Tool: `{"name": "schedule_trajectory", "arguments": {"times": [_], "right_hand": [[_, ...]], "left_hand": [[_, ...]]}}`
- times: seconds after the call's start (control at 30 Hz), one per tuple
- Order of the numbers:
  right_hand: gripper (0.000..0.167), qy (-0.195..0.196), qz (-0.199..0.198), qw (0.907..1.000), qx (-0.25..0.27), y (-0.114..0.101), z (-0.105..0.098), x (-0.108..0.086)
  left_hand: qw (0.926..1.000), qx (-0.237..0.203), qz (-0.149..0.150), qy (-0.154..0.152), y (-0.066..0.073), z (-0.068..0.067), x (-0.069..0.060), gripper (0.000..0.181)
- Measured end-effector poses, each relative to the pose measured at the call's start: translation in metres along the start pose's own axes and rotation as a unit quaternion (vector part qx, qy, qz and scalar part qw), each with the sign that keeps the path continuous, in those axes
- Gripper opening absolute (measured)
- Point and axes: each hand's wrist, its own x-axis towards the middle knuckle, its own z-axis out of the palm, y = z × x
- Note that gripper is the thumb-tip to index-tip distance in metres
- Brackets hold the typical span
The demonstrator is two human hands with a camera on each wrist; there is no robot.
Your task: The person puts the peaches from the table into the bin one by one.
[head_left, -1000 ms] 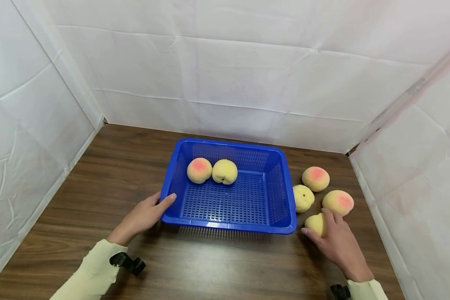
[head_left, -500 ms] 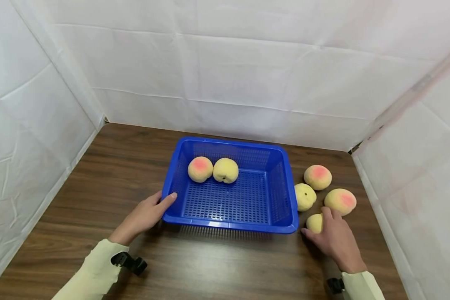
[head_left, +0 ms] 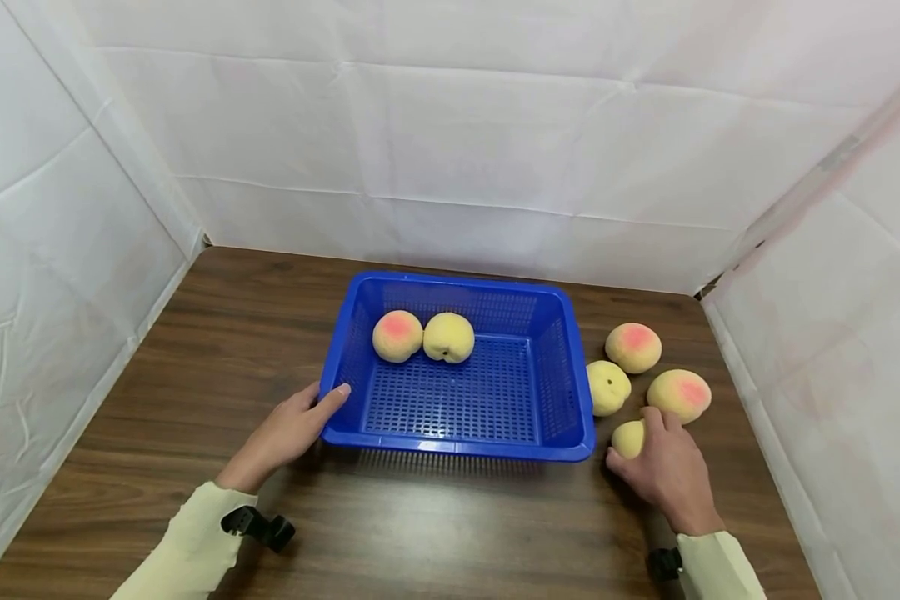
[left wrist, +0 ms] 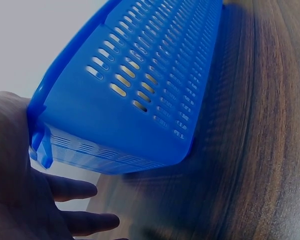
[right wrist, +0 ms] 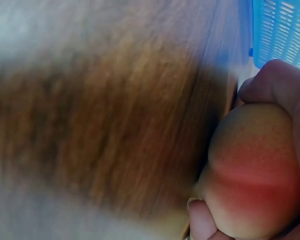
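Observation:
My left hand holds the near left corner of the blue basket, thumb over the rim; in the left wrist view its other fingers extend outside the basket wall. Two peaches lie side by side in the basket, a pink-topped one and a yellow one. Right of the basket, my right hand grips a peach, partly hidden by the fingers. The right wrist view shows this peach's red side between thumb and fingers.
Close by the basket's right wall sits a yellow peach. Two pink-marked peaches, one farther back and one by my right fingertips, lie on the wooden table. White sheeting encloses the back and sides.
My right hand's fingers and thumb have closed farther around the peach, which shows less from above. My left hand keeps its place on the basket corner.

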Motion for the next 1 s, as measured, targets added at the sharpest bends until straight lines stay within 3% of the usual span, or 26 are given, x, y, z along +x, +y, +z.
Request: {"name": "schedule_trajectory", "arguments": {"times": [0.63, 1.0], "right_hand": [[0.073, -0.028, -0.003, 0.9996, -0.006, 0.001, -0.010, 0.003], [0.072, -0.014, -0.021, 0.9996, -0.012, -0.005, -0.027, -0.002]], "left_hand": [[1.0000, 0.001, -0.002, 0.001, 0.002, -0.001, -0.002, 0.087], [1.0000, -0.001, -0.001, 0.002, 0.001, -0.001, -0.002, 0.089]]}}
